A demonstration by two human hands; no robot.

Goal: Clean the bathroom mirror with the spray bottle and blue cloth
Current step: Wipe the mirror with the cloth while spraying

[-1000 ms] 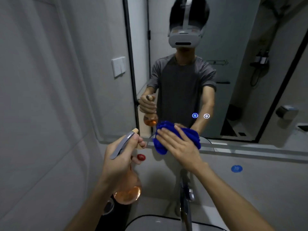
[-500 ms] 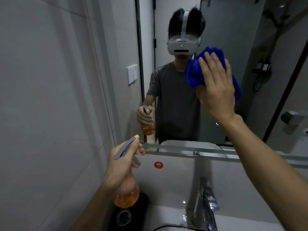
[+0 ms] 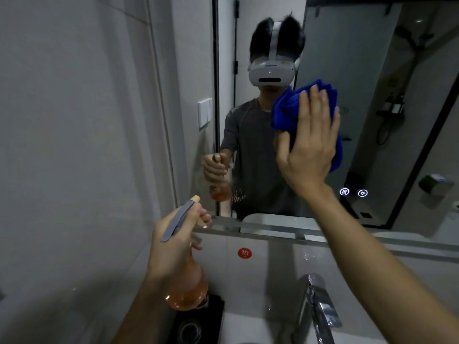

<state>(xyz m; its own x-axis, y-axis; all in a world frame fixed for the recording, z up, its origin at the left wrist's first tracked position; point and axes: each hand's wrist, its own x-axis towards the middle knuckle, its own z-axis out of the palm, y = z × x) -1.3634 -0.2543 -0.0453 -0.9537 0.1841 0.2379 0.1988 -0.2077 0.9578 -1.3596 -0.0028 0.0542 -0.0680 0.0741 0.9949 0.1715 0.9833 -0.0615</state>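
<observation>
Pressing flat against the mirror, the right hand holds the blue cloth to the glass with its fingers straight and close together. The bunched cloth lies under the palm and fingers, and its folds show past the fingertips at the top, past the thumb on the left, and past the outer edge of the hand on the right.

The left hand grips the spray bottle around its neck, fingers curled. The grey trigger lever lies across the back of the fingers, and the tan nozzle projects just above the index finger, pointing toward the glass. The amber, rounded body of the bottle hangs below the fist.

Fine droplets sit on the glass just beyond the nozzle. A red round sticker is on the wall right of the left-hand fingers. A chrome faucet stands below the right forearm.
</observation>
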